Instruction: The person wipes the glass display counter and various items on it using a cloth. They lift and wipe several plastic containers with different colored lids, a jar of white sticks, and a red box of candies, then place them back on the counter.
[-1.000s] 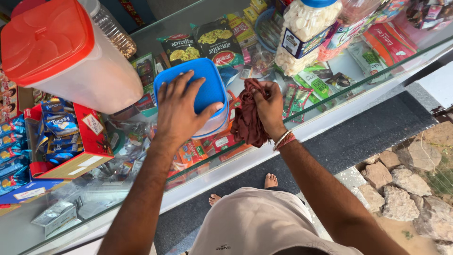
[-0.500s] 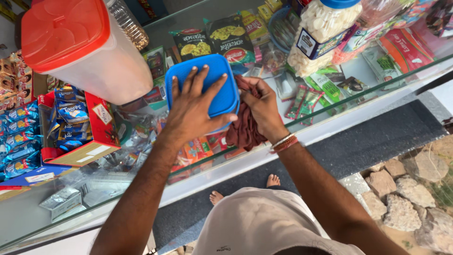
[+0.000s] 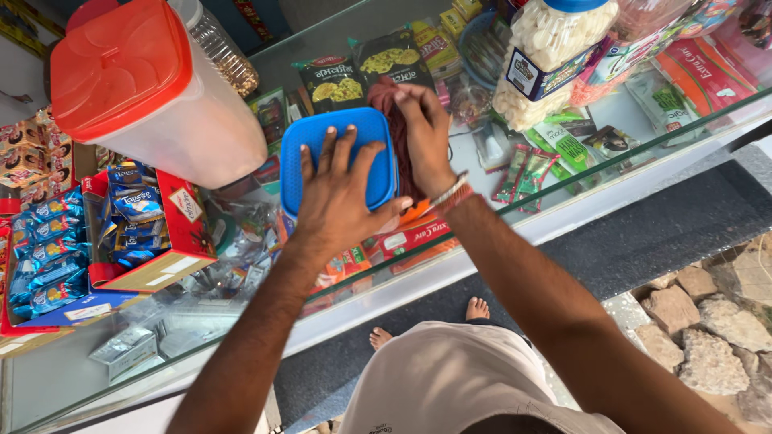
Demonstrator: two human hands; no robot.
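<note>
A clear jar with a square blue lid (image 3: 322, 141) stands on the glass counter (image 3: 563, 201). My left hand (image 3: 342, 197) lies flat on the lid with its fingers spread, pressing down. My right hand (image 3: 426, 133) grips a dark red cloth (image 3: 388, 100) and holds it against the right side and far edge of the jar. Bangles and a thread sit on my right wrist.
A big clear jar with a red lid (image 3: 141, 88) stands at the left. A jar of white sweets with a blue lid (image 3: 551, 56) stands at the right. An open red box of blue packets (image 3: 149, 225) lies left of the blue-lidded jar. Snack packets fill the shelf under the glass.
My right hand has carried the cloth from the jar's near right side up along it to the far edge. My left hand stays flat on the lid.
</note>
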